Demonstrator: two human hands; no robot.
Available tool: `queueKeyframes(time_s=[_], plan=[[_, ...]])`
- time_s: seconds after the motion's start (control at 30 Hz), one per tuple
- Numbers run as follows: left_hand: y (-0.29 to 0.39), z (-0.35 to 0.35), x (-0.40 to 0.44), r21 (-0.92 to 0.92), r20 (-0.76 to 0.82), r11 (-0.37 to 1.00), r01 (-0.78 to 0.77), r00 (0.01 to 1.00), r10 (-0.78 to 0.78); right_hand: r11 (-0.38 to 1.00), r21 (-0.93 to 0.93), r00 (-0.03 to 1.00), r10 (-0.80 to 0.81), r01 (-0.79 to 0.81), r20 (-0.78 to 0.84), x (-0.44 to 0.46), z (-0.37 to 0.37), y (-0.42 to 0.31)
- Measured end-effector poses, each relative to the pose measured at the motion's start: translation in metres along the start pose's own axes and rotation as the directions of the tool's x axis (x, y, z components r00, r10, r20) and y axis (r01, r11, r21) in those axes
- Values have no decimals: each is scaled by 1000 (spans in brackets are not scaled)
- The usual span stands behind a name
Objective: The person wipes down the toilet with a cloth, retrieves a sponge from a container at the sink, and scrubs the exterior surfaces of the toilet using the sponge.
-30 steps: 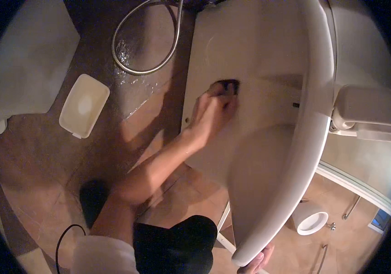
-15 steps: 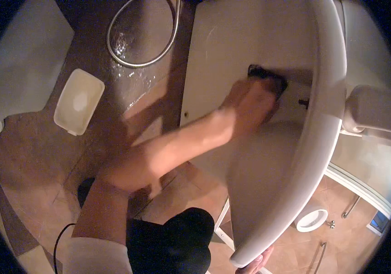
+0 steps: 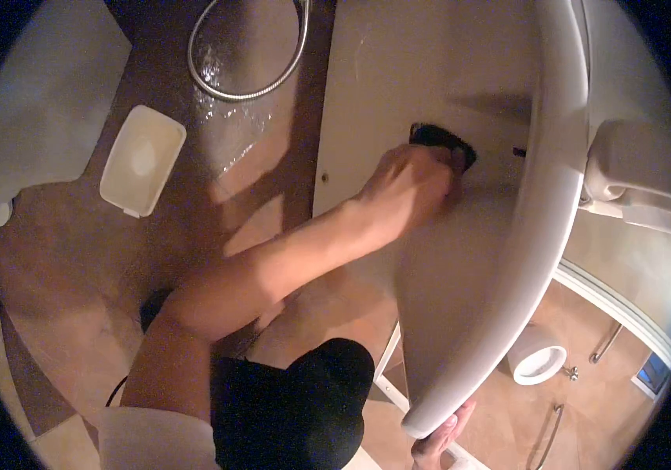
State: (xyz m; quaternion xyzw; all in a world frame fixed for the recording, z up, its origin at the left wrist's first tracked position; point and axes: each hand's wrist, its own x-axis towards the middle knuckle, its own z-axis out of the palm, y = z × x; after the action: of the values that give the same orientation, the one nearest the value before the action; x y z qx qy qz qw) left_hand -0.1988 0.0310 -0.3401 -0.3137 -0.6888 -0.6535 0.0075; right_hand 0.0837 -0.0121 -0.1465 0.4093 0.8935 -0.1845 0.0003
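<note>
Dark scrubber (image 3: 445,139) and left hand (image 3: 418,176) have moved slightly back from the tub's rim (image 3: 559,196) and toward the person since half a second earlier; the right hand (image 3: 436,440) keeps its place at the rim's near end. The left hand's grip is closed, its fingers pinching the scrubber, which lies against the inner wall of the white tub (image 3: 382,86), near a small dark hole (image 3: 519,151) close to the rim. Blur and the hand hide part of the scrubber's shape. The right hand's grip is curled around the rim's outer side, its thumb not clearly shown. The left forearm, with a pale sleeve (image 3: 155,439), reaches in from the lower left, beside a black-clad knee (image 3: 312,392). On the tiled floor (image 3: 61,258), well apart from the tub, rests a shallow pale box (image 3: 143,125); above it, a metal hose (image 3: 243,98) loops beside wet, glistening tiles. Beyond the rim, lower right, stand a white toilet (image 3: 524,356) and metal grab bars (image 3: 606,343).
</note>
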Motion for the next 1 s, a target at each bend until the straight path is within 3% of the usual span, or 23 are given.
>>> queueKeyframes(time_s=[0.03, 0.1, 0.2, 0.23, 0.3, 0.43, 0.5, 0.53, 0.6, 0.63, 0.7, 0.83, 0.9, 0.93, 1.0], plan=[[-3, -2, 7, 6, -8, 1000, -4, 1000, 4, 1000, 3, 1000, -11, 11, 0, 3, 3, -3], [-3, -4, 23, -14, 148, 999, 34, 989, -32, 1000, -5, 999, -7, 7, -42, 3, 6, -15], [0, -13, 27, 27, 246, 1000, 12, 969, -18, 1000, 21, 998, 13, -12, -60, -6, 2, -13], [1, -11, 13, 29, 248, 1000, 11, 969, -18, 1000, 24, 998, 14, -13, -60, -8, -1, -13], [-1, -13, -17, -68, 46, 998, 16, 999, -13, 1000, 18, 1000, 13, -13, 2, -5, -2, -14], [-6, -6, 26, -24, 46, 992, -124, 991, 125, 1000, -15, 995, 16, -18, -100, 7, 7, -26], [11, -18, 52, 62, 399, 998, 17, 916, -40, 998, 46, 993, 40, -35, -115, 2, -3, -15], [10, -12, 42, 59, 403, 998, 20, 914, -42, 998, 43, 992, 45, -40, -114, 0, -8, -12], [0, -11, -2, -16, 197, 1000, 23, 980, -19, 996, 70, 997, 48, -52, 60, -11, -11, -13], [-5, -13, -14, -12, 196, 1000, 17, 981, -15, 996, 76, 997, 43, -47, 58, -11, -12, -13], [-17, -17, -27, -76, 12, 993, 91, 996, -90, 997, 66, 994, 44, -51, 101, -9, -13, -12], [-7, -3, 6, -236, -150, 972, 13, 987, -50, 998, -7, 997, 57, -58, -44, -9, -7, -20], [11, -1, 29, 47, 40, 994, -97, 995, 95, 995, -17, 991, 101, -103, -93, -11, -7, -28], [11, -1, 24, 41, 46, 996, -82, 996, 80, 993, -25, 990, 111, -114, -82, -17, -11, -23], [4, 1, 18, 1, -124, 999, -53, 991, 52, 959, 218, 968, 212, -180, -136, -27, -15, -5]])
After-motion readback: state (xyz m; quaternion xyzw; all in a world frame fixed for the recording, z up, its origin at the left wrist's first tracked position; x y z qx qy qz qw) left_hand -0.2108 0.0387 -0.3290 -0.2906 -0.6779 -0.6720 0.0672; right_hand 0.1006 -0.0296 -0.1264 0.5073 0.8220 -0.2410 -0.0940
